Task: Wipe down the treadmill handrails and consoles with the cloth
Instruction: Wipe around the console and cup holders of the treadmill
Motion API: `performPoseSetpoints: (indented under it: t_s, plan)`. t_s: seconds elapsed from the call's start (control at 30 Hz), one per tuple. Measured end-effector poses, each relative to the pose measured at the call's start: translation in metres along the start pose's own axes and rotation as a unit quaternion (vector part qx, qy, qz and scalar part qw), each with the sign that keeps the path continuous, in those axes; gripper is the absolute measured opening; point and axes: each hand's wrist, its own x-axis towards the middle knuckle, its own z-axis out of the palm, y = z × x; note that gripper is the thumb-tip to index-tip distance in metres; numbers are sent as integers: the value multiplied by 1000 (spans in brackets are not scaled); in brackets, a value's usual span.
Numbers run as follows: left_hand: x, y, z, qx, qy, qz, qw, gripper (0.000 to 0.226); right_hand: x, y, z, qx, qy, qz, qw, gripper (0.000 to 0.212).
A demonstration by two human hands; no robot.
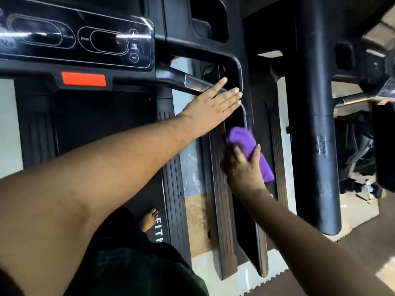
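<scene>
At the upper left the glossy black console (74, 37) is seen, with a red tab (83, 79) set just under it and the treadmill belt (102, 129) below, on which a bare foot (148, 218) is planted. Further right, the left hand (210, 103) is laid flat, fingers straight and holding nothing, against the bend of the black handrail (236, 67). Just below it the purple cloth (245, 144) is bunched in the right hand (244, 167), whose grip is closed round the cloth and pressed on the handrail's lower run.

A gym: treadmills with a console (74, 37), handrails (235, 67) and foam floor mats (352, 253).
</scene>
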Motion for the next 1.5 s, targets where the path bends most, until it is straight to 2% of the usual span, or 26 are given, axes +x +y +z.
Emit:
performPoseSetpoints:
  t_s: [0.1, 0.2, 0.27, 0.43, 0.5, 0.53, 0.6, 0.63, 0.73, 0.77, 0.83, 0.87, 0.93, 1.03, 1.13, 1.27, 1.4, 1.43, 1.5]
  plan:
    - [0, -1, -5, 4, -13, -4, 1000, 75, -5, -4, 3, -36, -16, -55, 998, 58]
    - [2, 5, 0, 9, -14, -2, 1000, 71, 40, 11, -18, -79, 32, -2, 996, 63]
    - [-1, 5, 5, 18, -2, -4, 1000, 69, 52, 14, -20, -48, 45, 42, 997, 64]
    - [0, 2, 1, 12, 7, -5, 1000, 69, -28, -7, 38, 70, 74, -12, 995, 59]
    - [1, 4, 0, -7, 7, -22, 1000, 70, -53, -6, 56, 98, 80, -41, 991, 66]
    - [1, 6, 0, -12, 6, -25, 1000, 70, -50, 0, 57, 120, 106, -39, 986, 73]
    - [4, 13, -2, -15, 10, -17, 1000, 69, -31, 13, 48, 202, 167, 16, 965, 88]
    - [6, 18, -2, -16, 9, -9, 1000, 69, -19, 18, 41, 262, 174, 50, 948, 92]
    - [13, 26, -2, -30, 5, 8, 1000, 66, -6, 21, 35, 424, 204, 113, 875, 98]
    - [14, 26, -3, -36, 6, 8, 999, 65, -12, 17, 40, 449, 217, 120, 858, 100]
    - [15, 26, -7, -39, 4, 12, 999, 67, -36, 1, 56, 468, 208, 134, 848, 102]
    - [15, 25, -7, -41, 2, 13, 999, 69, -50, -8, 64, 460, 193, 143, 855, 101]
    - [16, 20, -4, -40, 7, 16, 999, 69, -71, -22, 78, 389, 161, 163, 892, 99]
    - [17, 14, 0, -32, 10, 32, 999, 68, -51, -12, 66, 257, 136, 146, 946, 98]
    - [18, 19, 2, -19, 8, 45, 999, 68, 0, 4, 31, 172, 131, 104, 971, 76]
    - [14, 21, 4, -31, 3, 40, 999, 69, -2, -2, 23, 106, 76, 63, 989, 62]
    - [12, 25, -2, -58, -10, 25, 998, 86, -84, -43, 57, 57, -74, -72, 993, 58]
    - [11, 28, 0, -67, -10, 24, 997, 86, -87, -45, 61, 43, -91, -98, 990, 57]
    - [7, 42, -2, -85, -11, 23, 996, 84, -70, -43, 57, 13, -67, -107, 992, 56]
